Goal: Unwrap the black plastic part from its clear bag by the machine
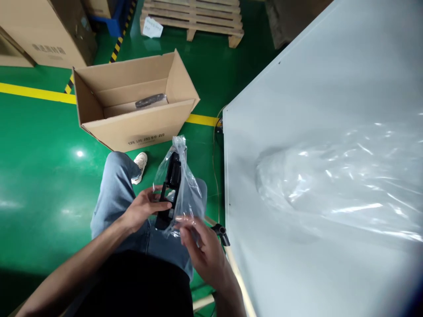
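A long black plastic part [173,171] sits inside a clear plastic bag [189,193] in front of my lap. My left hand [144,208] grips the part from the left, with the thumb lying across its lower half and the other fingers behind it. My right hand [204,247] is at the bag's lower right side. Its fingertips touch the film, while the thumb stands apart from the fingers. The bag's far end is gathered into a crumpled tuft.
An open cardboard box [139,127] stands on the green floor ahead, with a dark wrapped item [150,101] inside. To my right, a grey-white tabletop [244,176] carries a large sheet of clear plastic [330,185]. A wooden pallet [194,20] lies farther off.
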A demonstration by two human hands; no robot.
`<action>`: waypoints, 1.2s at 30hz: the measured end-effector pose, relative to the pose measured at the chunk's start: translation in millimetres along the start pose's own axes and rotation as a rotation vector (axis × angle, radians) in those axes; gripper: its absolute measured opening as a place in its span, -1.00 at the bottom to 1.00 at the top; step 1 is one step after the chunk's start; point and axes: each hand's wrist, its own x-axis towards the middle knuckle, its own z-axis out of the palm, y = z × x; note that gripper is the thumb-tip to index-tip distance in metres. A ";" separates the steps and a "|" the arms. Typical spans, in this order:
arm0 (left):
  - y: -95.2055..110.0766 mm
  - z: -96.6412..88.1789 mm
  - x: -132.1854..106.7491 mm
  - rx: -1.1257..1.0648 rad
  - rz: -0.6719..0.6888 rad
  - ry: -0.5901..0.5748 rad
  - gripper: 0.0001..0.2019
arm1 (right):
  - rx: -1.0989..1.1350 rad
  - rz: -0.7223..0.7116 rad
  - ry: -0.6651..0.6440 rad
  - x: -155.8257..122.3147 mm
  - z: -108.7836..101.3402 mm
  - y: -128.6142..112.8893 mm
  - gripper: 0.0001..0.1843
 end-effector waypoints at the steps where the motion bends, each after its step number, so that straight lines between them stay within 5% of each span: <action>1: 1.4 -0.8 0.8 0.013 0.022 0.031 -0.40 | 0.017 0.026 0.007 -0.5 -4.9 1.5 -0.70; 7: 14.6 -14.8 -2.4 0.114 0.087 0.070 -0.35 | 0.047 0.159 -0.050 -8.9 -47.8 26.2 -0.61; 11: 17.3 -19.8 -9.7 0.292 0.095 0.114 -0.27 | 0.063 0.112 -0.116 -11.7 -69.9 48.0 -0.45; 16: 17.7 -18.2 -25.4 0.658 0.193 0.118 -0.39 | -0.080 0.095 0.342 16.9 -55.7 36.0 -0.10; 18: 16.5 -14.1 -32.3 0.788 0.231 0.094 -0.44 | -0.100 0.032 0.455 37.1 -40.5 16.9 -0.17; 21: 14.3 -10.7 -39.7 0.907 0.243 0.105 -0.44 | -0.105 0.032 0.521 61.0 -28.1 -9.6 -0.55; 28: 8.6 -22.0 -39.2 0.918 0.168 0.056 -0.38 | 0.190 0.202 0.479 54.8 -52.0 -22.5 -0.47; 36: -2.3 -30.4 -29.9 0.625 0.147 -0.288 -0.43 | 0.604 0.146 0.458 38.8 -34.0 -46.7 -0.61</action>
